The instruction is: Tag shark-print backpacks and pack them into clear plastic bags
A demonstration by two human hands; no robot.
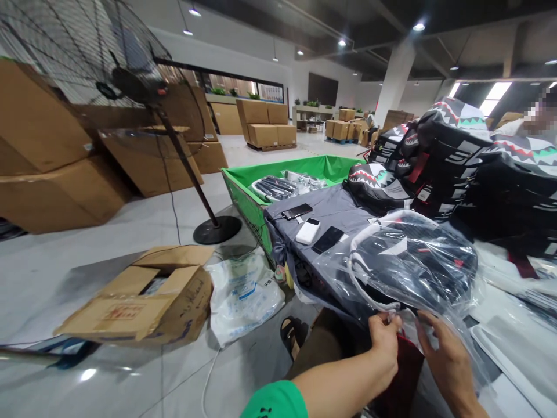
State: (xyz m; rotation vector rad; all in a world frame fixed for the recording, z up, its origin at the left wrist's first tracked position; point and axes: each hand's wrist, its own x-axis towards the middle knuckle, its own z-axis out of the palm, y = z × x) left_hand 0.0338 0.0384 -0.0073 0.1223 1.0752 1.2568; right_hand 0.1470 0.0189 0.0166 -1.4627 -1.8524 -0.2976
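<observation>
My left hand (385, 342) and my right hand (446, 357) pinch the lower opening of a clear plastic bag (369, 273). Inside it lies a black backpack (413, 261) with a white strap or trim, its lower part hidden by the plastic and my hands. A dark red item (400, 377) shows below and between my hands. Close to the bag, a grey cloth (322, 215) covers the table, carrying a white power bank (308, 231) and two black smartphones (327, 240).
Stacks of shark-mouth backpacks (448, 162) rise at the right, beside a person (533, 125). Ahead stand a green-lined bin (287, 171) of bagged goods and a standing fan (130, 87). An open cardboard box (152, 296) and white sack (243, 296) lie on the floor at left.
</observation>
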